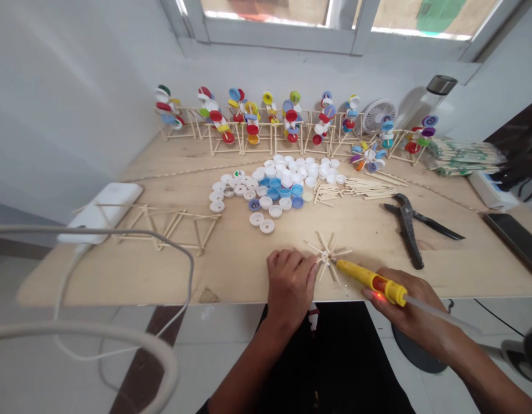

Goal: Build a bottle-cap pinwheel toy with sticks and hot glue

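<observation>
A small star of wooden sticks (326,257) radiating from a white centre lies near the table's front edge. My left hand (291,279) rests on the table at its left side, fingers curled, thumb and fingertip pinching one of the sticks. In my right hand (414,302) is a yellow hot glue gun (369,279), a clear glue stick trailing from its back and a red light glowing on it. Its nozzle points left and meets the star close to the centre. Beyond the star lie many white and blue bottle caps (275,194) and a pile of loose sticks (360,188).
Black pliers (408,224) and a phone (516,241) lie at right. Stick frames (162,230) and a white power strip (102,211) sit at left, with a cable (190,270) looping in front. Cap-covered wheels on stands (252,123) line the back beside a fan (379,116).
</observation>
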Tool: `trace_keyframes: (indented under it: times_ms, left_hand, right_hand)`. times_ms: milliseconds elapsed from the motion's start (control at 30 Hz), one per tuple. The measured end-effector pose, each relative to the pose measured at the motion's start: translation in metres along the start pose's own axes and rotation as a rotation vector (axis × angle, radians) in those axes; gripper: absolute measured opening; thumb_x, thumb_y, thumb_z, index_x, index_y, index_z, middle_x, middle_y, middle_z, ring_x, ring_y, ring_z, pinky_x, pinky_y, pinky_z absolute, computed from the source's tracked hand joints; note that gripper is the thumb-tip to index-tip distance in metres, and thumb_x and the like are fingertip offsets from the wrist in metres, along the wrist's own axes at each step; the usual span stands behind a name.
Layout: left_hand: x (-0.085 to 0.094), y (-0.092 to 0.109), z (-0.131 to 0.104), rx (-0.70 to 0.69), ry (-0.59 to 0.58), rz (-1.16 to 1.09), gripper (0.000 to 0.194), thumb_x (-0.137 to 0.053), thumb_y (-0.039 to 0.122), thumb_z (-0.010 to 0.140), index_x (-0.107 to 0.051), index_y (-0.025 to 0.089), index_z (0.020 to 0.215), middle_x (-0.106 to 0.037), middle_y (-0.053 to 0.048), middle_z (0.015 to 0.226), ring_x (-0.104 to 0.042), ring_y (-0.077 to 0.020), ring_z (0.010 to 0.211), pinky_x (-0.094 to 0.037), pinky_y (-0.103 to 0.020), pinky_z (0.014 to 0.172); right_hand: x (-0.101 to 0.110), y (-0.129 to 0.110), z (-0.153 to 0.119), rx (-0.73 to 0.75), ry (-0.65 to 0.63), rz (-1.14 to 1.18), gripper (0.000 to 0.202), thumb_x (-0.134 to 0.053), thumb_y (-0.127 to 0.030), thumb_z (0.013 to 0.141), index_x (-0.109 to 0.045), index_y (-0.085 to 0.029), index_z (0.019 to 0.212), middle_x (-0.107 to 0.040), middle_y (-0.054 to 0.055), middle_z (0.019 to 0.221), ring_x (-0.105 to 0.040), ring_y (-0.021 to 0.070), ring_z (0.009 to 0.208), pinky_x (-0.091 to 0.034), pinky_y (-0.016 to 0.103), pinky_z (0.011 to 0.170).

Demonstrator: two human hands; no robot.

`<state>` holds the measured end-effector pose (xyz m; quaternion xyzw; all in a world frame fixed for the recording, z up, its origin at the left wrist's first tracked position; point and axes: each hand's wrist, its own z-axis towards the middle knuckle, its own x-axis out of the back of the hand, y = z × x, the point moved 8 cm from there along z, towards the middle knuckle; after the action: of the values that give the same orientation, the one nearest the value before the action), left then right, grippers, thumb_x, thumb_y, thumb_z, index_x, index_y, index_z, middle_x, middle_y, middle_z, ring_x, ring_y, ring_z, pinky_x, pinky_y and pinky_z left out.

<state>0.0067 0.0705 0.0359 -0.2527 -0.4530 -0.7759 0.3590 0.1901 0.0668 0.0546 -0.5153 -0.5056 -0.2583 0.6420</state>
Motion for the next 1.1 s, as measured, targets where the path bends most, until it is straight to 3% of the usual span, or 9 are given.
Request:
trace_keyframes:
  times_ms: [767, 933, 1100]
  left_hand:
    - [-0.003, -0.002, 0.000, 0.011, -0.025, -0.011, 0.016, -0.053, 0.018, 0.086, -0.069, 0.021, 0.089, -0.063, -0.004, 0.075, -0.053, -0.0208, 0.079, -0.035, -0.041, 0.083]
    - [-0.002, -0.001, 0.000, 0.004, -0.013, -0.001, 0.015, -0.054, 0.017, 0.086, -0.069, 0.021, 0.087, -0.063, -0.004, 0.074, -0.053, -0.0208, 0.079, -0.035, -0.041, 0.083]
    - [-0.001, 0.000, 0.000, 0.001, -0.013, 0.006, 0.014, -0.055, 0.018, 0.086, -0.068, 0.021, 0.086, -0.063, -0.004, 0.075, -0.054, -0.0205, 0.079, -0.036, -0.041, 0.083]
  right_hand:
    - [-0.001, -0.004, 0.015, 0.001, 0.028, 0.003, 0.028, -0.045, -0.044, 0.089, -0.051, -0.022, 0.073, -0.058, 0.001, 0.066, -0.054, 0.0152, 0.058, -0.039, 0.027, 0.054]
    - [0.017, -0.006, 0.020, -0.019, 0.115, 0.030, 0.031, -0.046, -0.046, 0.089, -0.048, -0.022, 0.069, -0.055, 0.000, 0.062, -0.052, 0.0136, 0.055, -0.039, 0.026, 0.052]
    - [0.039, -0.005, 0.008, -0.074, 0.230, 0.154, 0.027, -0.053, -0.044, 0.086, -0.046, -0.023, 0.069, -0.049, -0.003, 0.059, -0.050, 0.0128, 0.050, -0.039, 0.025, 0.047]
